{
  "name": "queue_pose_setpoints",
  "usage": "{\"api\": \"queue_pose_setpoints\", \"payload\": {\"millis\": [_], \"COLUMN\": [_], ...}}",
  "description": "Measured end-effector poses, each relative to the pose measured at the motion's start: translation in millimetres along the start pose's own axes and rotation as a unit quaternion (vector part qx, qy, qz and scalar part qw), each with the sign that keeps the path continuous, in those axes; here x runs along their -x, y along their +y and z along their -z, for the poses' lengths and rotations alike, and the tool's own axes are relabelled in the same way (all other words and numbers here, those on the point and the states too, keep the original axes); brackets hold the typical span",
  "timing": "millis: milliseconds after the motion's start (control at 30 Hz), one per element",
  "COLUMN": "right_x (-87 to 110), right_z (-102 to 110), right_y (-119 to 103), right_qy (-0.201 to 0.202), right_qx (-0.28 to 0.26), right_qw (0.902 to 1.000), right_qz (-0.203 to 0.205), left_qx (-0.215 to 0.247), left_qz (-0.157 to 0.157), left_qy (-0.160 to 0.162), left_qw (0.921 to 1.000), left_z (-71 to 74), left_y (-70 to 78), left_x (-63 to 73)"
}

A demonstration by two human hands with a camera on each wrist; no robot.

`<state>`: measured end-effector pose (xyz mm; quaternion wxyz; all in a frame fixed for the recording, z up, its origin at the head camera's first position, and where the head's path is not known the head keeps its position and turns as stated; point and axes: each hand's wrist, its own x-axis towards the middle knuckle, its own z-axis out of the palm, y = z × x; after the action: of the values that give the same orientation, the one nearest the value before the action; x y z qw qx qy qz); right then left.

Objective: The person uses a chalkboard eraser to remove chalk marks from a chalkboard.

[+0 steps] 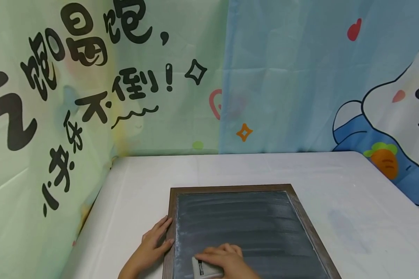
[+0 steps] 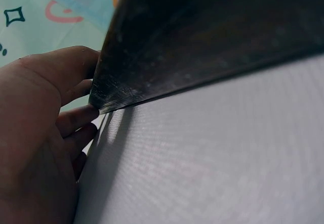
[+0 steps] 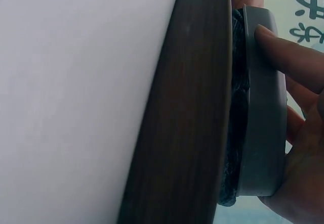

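Observation:
A chalkboard (image 1: 244, 221) in a brown wooden frame (image 1: 230, 189) lies on a white table, its dark surface streaked with pale smears. My right hand (image 1: 230, 261) grips a chalkboard eraser (image 1: 201, 267) over the lower left part of the board. In the right wrist view, the eraser (image 3: 264, 107) shows a grey back and a dark, fuzzy pad facing the board, with fingers and thumb around its back. At the frame's left side, my left hand (image 1: 151, 242) touches the edge with its fingertips and thumb. The left wrist view shows those fingers (image 2: 78, 119) against the board's edge (image 2: 114, 105).
The white tabletop (image 1: 349, 193) extends around the board, with a faint bluish smudge on its right. Printed curtains hang behind and to the left: a green one (image 1: 181, 128) with black characters, and a blue one (image 1: 283, 97) with a white cartoon animal (image 1: 401, 112).

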<state>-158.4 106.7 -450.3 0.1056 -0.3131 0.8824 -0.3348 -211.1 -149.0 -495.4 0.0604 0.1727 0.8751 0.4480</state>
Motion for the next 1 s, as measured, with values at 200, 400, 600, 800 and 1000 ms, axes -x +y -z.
{"api": "queue_pose_setpoints", "payload": {"millis": [200,400,600,800,1000], "right_x": [-6.5,-11.6,-19.2,-20.9,-17.1], "right_z": [-3.8,-7.9,-14.4,-18.9,-19.9], "right_y": [-6.9,-11.9,-18.6,-23.0,-22.6], "right_qy": [0.000,0.004,0.007,0.026,0.024], "right_qx": [0.012,0.025,0.035,0.039,0.023], "right_qw": [0.9999,0.9996,0.9993,0.9989,0.9995], "right_qz": [-0.008,-0.008,-0.013,-0.003,-0.001], "left_qx": [-0.004,-0.005,0.000,-0.002,-0.007], "left_qz": [-0.002,-0.004,0.001,0.004,-0.001], "left_qy": [0.003,0.004,-0.003,0.001,0.001], "left_qw": [1.0000,1.0000,1.0000,1.0000,1.0000], "left_z": [-0.6,-0.9,-0.9,-0.9,-1.2], "left_y": [0.1,-0.1,1.5,2.0,0.0], "left_x": [-1.1,-2.2,-3.4,-2.8,-1.1]}}
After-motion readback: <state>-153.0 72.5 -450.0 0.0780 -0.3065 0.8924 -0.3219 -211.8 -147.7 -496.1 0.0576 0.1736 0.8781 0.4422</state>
